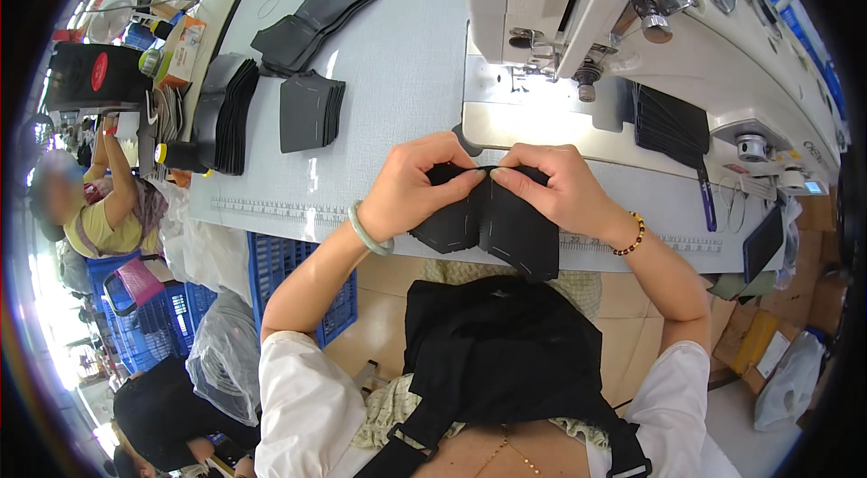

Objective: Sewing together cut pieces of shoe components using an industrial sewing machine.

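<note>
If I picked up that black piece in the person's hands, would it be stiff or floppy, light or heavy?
The black piece is probably bendable but not limp: it angles along the middle, yet each half looks fairly flat. It's likely light, since the left hand and right hand just pinch its upper edge.
</note>
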`<state>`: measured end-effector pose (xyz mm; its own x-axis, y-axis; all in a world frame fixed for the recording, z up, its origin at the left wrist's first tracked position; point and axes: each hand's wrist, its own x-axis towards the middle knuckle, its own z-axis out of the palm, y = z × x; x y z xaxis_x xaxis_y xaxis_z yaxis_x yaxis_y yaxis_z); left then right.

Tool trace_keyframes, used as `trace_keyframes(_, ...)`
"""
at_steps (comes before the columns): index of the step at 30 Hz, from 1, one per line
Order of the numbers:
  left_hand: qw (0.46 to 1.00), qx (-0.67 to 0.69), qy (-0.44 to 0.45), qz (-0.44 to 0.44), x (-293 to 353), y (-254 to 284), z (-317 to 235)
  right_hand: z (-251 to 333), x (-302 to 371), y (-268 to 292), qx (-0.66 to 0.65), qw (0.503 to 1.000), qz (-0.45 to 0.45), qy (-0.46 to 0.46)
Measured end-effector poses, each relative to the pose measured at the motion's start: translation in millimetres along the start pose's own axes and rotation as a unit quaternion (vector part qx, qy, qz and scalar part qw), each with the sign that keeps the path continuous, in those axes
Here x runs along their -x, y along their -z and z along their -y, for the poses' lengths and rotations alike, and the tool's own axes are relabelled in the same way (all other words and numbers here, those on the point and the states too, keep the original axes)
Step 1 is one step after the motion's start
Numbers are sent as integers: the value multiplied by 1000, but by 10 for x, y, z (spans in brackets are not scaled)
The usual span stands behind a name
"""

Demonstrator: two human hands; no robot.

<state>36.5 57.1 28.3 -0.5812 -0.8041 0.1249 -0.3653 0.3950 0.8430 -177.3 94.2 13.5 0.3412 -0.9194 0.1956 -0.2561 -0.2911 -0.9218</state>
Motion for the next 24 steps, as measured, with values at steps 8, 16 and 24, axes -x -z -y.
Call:
trace_keyframes(8, 988, 131, 72, 40, -37, 45, -38, -15, -16, 13, -27, 999, 17, -6)
trace_keyframes(16, 953, -169, -166, -187, -90, 133, -44, -83, -53, 41, -3, 994, 16, -109)
trace_keyframes(24, 940, 132, 297, -104, 682, 75, -197, -143, -110, 32, -61, 991, -46, -113)
